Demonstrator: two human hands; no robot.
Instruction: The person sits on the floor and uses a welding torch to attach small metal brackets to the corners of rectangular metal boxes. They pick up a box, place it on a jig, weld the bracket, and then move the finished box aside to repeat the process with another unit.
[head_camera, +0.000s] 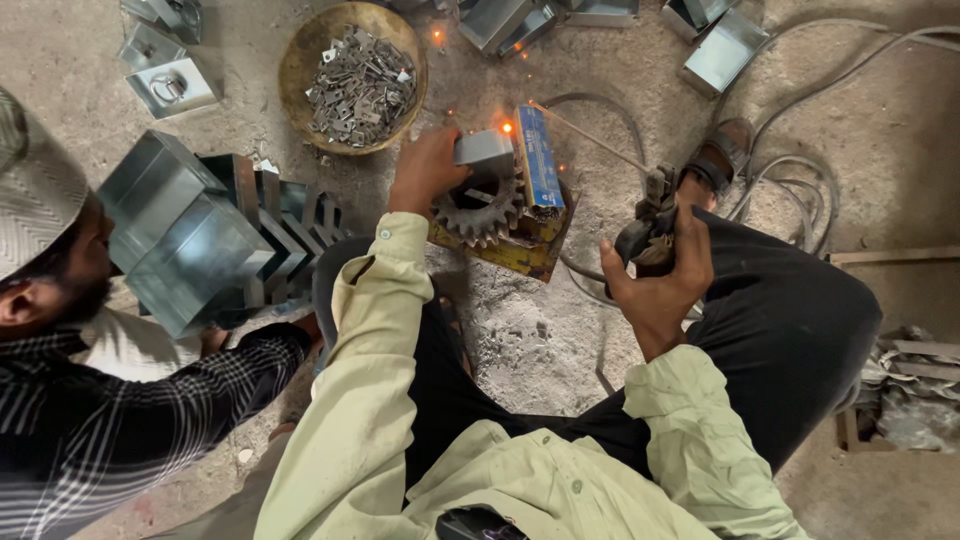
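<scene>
A small grey sheet-metal box (483, 148) sits on a worn toothed gear (480, 205), which rests on a yellow metal block (520, 252) on the dusty floor (520, 330). A blue flat bar (540, 157) stands against the box's right side, and an orange spark glows where they meet. The left hand (425, 170) is closed over the box's left end, pressing it onto the gear. The right hand (660, 275) is well apart to the right, fist wrapped tight around a dark electrode holder (650, 225) whose thin rod (590, 137) slants up-left to the spark at the box. Beyond the left hand, a shallow bowl (300, 70) holds small metal pieces.
</scene>
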